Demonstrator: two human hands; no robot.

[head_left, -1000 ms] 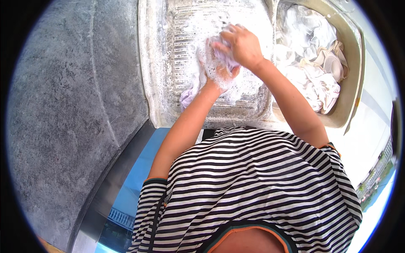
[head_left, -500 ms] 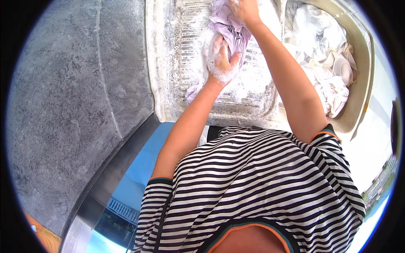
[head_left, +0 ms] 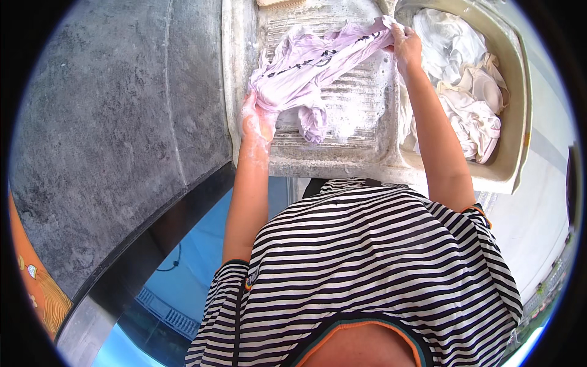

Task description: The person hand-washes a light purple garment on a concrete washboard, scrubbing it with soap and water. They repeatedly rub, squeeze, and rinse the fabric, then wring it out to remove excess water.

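A wet lilac garment [head_left: 315,61] with dark markings lies stretched across a ribbed, soapy washboard [head_left: 361,101]. My left hand [head_left: 255,119], covered in suds, grips the bunched near-left end of the garment at the board's left edge. My right hand [head_left: 405,41] holds the far-right end up by the rim of the basin. The cloth is pulled out long between the two hands, with a twisted tail hanging down near the board's middle.
A beige basin [head_left: 516,147] on the right holds white and cream laundry [head_left: 468,92]. A grey concrete surface [head_left: 116,122] fills the left. A blue surface [head_left: 195,251] lies below, beside my striped shirt. A wooden brush edge [head_left: 278,3] shows at the top.
The garment was bunched under both hands at the board's middle. My hands have moved apart, left toward the near-left edge and right toward the far right, spreading the cloth out.
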